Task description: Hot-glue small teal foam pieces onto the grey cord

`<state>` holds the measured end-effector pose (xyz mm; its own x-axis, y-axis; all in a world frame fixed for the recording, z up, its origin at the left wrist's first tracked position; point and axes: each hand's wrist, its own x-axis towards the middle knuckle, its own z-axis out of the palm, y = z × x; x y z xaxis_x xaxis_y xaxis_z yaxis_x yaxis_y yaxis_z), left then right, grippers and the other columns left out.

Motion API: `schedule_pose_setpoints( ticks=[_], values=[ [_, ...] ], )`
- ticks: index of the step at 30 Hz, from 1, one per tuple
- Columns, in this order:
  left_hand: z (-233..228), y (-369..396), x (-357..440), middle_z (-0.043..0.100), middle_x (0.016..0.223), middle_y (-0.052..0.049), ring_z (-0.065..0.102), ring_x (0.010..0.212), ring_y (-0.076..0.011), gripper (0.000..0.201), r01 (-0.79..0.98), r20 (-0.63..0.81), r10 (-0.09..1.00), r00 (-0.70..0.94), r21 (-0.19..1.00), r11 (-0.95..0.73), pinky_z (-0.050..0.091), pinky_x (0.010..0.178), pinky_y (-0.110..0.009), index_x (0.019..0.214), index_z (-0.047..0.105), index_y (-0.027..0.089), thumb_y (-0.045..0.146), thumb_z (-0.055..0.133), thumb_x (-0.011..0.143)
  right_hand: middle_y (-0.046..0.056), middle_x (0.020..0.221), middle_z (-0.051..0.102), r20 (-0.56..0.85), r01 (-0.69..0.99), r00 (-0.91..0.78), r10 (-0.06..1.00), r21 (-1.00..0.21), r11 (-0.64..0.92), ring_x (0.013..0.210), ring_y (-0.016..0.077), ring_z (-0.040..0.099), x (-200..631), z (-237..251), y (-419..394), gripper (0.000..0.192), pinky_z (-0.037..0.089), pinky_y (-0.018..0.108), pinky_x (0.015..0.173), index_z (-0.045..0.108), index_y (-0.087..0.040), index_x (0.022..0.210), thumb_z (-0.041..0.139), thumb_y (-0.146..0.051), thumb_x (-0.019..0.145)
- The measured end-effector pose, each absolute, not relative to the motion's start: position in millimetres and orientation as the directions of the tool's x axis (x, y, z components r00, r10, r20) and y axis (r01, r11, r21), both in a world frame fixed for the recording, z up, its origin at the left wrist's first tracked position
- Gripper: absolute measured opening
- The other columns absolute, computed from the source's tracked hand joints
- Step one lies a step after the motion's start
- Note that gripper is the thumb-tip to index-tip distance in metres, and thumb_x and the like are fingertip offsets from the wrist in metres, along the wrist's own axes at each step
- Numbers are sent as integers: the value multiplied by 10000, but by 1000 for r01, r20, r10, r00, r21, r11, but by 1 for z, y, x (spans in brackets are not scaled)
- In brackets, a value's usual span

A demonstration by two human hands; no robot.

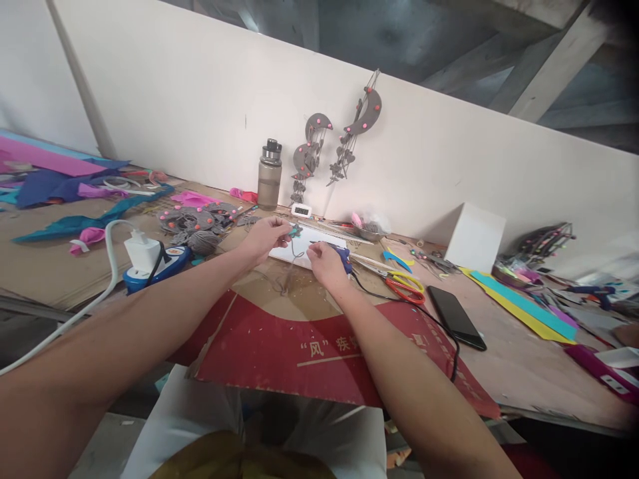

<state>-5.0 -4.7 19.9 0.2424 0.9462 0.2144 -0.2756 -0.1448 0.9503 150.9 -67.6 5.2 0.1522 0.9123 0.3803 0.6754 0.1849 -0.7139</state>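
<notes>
My left hand [264, 237] pinches a small teal felt piece [295, 231] between thumb and fingertips, holding it just above the white sheet [319, 243] on the table [519, 359]. My right hand [327, 264] is closed around a blue glue gun [341, 256], its nozzle aimed toward the piece. Red-handled scissors [405, 287] lie just to the right, a black phone [456, 317] beyond them.

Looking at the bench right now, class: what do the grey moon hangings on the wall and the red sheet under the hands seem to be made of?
Moon hangings: probably felt or foam sheet, matte grey with no shine, dotted with pink beads. Red sheet: likely corrugated cardboard, printed red face with brown edges showing.
</notes>
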Motion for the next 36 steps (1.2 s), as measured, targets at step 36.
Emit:
schedule_pose_setpoints(
  ticks=[36],
  values=[
    [22,-29,7,605,685,19,617,604,-97,417,-315,196,859,472,948,-43,518,719,-312,1051,543,136,112,729,679,16,760,572,557,747,183,810,-614,254,724,157,499,140,11,-76,229,328,267,674,420,-218,741,326,-314,927]
  ],
)
